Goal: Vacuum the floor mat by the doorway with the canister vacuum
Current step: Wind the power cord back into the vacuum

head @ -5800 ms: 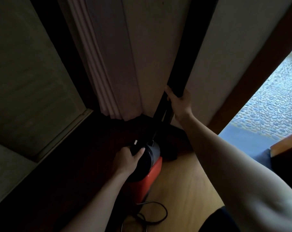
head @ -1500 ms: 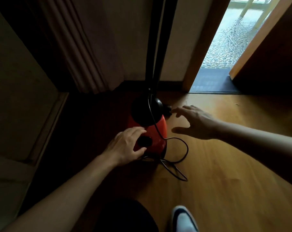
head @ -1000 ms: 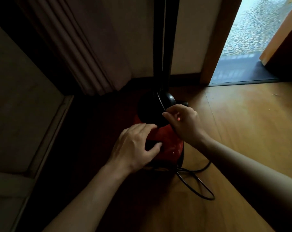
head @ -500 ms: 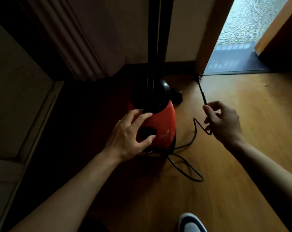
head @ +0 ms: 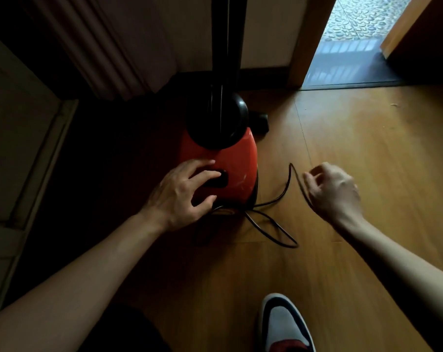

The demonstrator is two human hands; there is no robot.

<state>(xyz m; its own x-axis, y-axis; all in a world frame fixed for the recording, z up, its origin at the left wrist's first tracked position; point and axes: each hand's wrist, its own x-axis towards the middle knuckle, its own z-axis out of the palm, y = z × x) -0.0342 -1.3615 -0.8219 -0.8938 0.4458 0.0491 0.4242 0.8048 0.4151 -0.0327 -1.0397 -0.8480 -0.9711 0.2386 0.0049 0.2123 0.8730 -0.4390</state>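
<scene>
A wooden floor (head: 367, 148) fills most of the dim view, seen from above by the person looking down at their own arms. Along the floor's far edge hangs a pleated curtain (head: 119, 47) on the left, with a pale wall beside it. At the far right corner an open doorway lets in daylight. The floor mat (head: 342, 67), dark grey, lies across the threshold, well apart from both hands, with pebbled paving beyond it.

The canister vacuum (head: 235, 158) sits on the floor near the far edge, in front of the wall. It has a red body and a black domed top. A black wand (head: 226, 34) rises upright from the dome and runs out of the top of the view.

The left hand (head: 179, 196) rests on the near end of the red body. Its fingers (head: 202, 165) are spread, and one fingertip lies on a dark recess in the casing.

The right hand (head: 334, 191) hovers above the floor just right of the vacuum. Its fingers are curled together and pinch the power cord (head: 271, 224), which climbs from the base of the vacuum to a sharp peak and drops into the hand. A slack loop of the same cord lies on the floor near the vacuum's base.

At the near edge of the floor, the toe of a grey, black and red shoe (head: 284, 326) shows.
</scene>
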